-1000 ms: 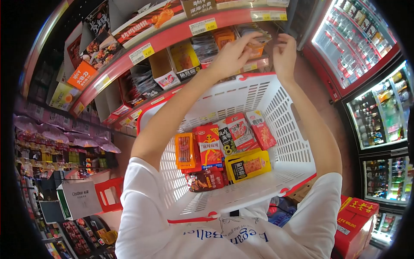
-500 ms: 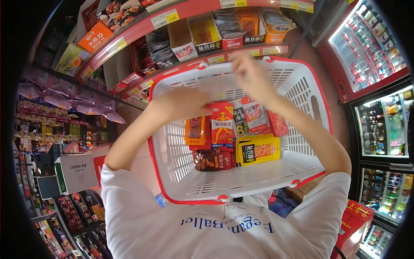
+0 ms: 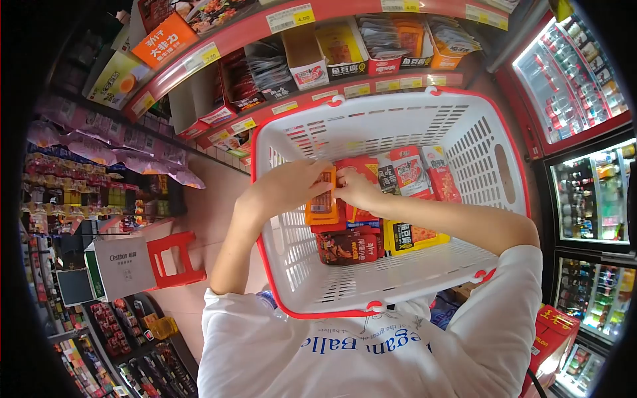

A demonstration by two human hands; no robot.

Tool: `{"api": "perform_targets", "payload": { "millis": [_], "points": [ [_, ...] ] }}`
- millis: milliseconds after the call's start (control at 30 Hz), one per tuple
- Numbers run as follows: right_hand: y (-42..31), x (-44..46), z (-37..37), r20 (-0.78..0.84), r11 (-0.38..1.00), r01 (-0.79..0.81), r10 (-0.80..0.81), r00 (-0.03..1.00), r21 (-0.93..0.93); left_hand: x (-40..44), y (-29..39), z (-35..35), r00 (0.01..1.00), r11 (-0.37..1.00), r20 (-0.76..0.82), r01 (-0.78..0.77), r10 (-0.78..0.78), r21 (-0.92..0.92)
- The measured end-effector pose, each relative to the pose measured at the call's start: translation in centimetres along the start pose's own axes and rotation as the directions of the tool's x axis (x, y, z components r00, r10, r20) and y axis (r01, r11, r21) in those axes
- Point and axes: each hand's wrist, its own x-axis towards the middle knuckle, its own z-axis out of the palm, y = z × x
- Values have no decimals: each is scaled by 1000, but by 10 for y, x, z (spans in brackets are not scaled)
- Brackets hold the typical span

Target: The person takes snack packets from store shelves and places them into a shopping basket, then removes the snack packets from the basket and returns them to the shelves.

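Left hand [image 3: 288,184]: brought in from the left, held palm down over the basket [image 3: 265,265]; its fingers are bent over the upper part of the orange pack [image 3: 322,207]; whether it is pinched cannot be told.
Right hand [image 3: 358,190]: held just beside the left one, its bent fingertips set at the right edge of the same pack; a firm grip cannot be made out.
Orange pack: seen under the left fingers, inside the basket, partly covered by them.
Beside the right hand: a red pack [image 3: 359,164] is seen just beyond it, partly covered; farther right, a dark green pack [image 3: 387,179], a white-and-red pack [image 3: 409,174] and a pink-and-white pack [image 3: 444,182] are lined up.
Nearer the body than the hands: a dark red pack [image 3: 348,248] is laid flat-looking, with a yellow pack [image 3: 413,237] to its right, below the right forearm.
Around both hands: the white wall and red rim of the basket.
Beyond the hands: boxes of snacks are carried on a red-edged shelf [image 3: 310,99].
Well left of the hands: a red stool [image 3: 174,260] and a white carton [image 3: 126,268].
Well right of the hands: drinks are held in lit fridges [image 3: 564,73].
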Motion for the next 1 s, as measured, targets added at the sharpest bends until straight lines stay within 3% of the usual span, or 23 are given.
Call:
{"api": "perform_targets", "payload": {
  "millis": [67, 100, 233, 300, 433, 533, 600, 633, 700, 733, 767, 800, 833, 867, 933, 967, 1000],
  "points": [
    [10, 13, 15, -56, 956, -75, 94, 994, 284, 0, 1, -2, 999, 1000, 42, 29, -29, -1],
    [9, 17, 17, -42, 943, -143, 163, 986, 301, 0, 2, -1, 995, 999, 84, 54, -54, -2],
    [22, 33, 27, -49, 948, -52, 71, 996, 313, 2, -2, 2, 996, 999, 85, 1, 2, -36],
    [7, 20, 22, -47, 956, 238, -233, 971, 171, 3, -2, 2, 996, 998, 77, -34, 38, -51],
    [16, 32, 38, -135, 992, 125, -122, 983, 14, 5, -4, 3, 998, 997, 35, -57, 58, -47],
    [16, 38, 35, -83, 964, 203, -192, 978, 173, 4, 2, 1, 996, 995, 18, -83, 84, -61],
    [2, 34, 22, 68, 961, 183, -201, 977, 206, 5, 2, 0, 988, 985, -90, -134, 125, -106],
    [-7, 26, 15, 59, 959, 190, -207, 977, 209, 4, 3, -1, 988, 986, -88, -137, 129, -96],
    [-39, -4, -5, -37, 986, 19, -13, 999, 167, 2, 6, -3, 911, 964, -338, -264, 238, -31],
    [-35, -1, -17, -43, 985, 26, -19, 999, 169, 2, 7, -4, 909, 964, -338, -266, 243, -23],
    [-28, 8, -35, 222, 962, -32, -30, 975, 273, 1, 9, -6, 845, 959, -472, -282, 250, 2],
    [-38, 6, -52, 467, 929, -114, -69, 881, 352, 2, 12, -8, 761, 954, -597, -297, 255, 29],
    [-44, -3, -70, 461, 964, 20, -145, 875, 265, 3, 16, -10, 757, 952, -599, -303, 263, 36],
    [-50, -9, -84, 454, 964, 25, -147, 879, 264, 4, 21, -13, 735, 957, -649, -287, 196, -36],
    [-57, -16, -112, 365, 865, 395, -491, 791, 310, 8, 27, -18, 711, 954, -691, -279, 130, -106],
    [-61, -17, -125, 361, 865, 397, -492, 792, 308, 11, 29, -21, 749, 932, -652, -310, 118, -187],
    [-65, -17, -137, 236, 811, 537, -583, 778, 232, 16, 31, -25, 786, 904, -608, -334, 111, -267]
  ]
}}
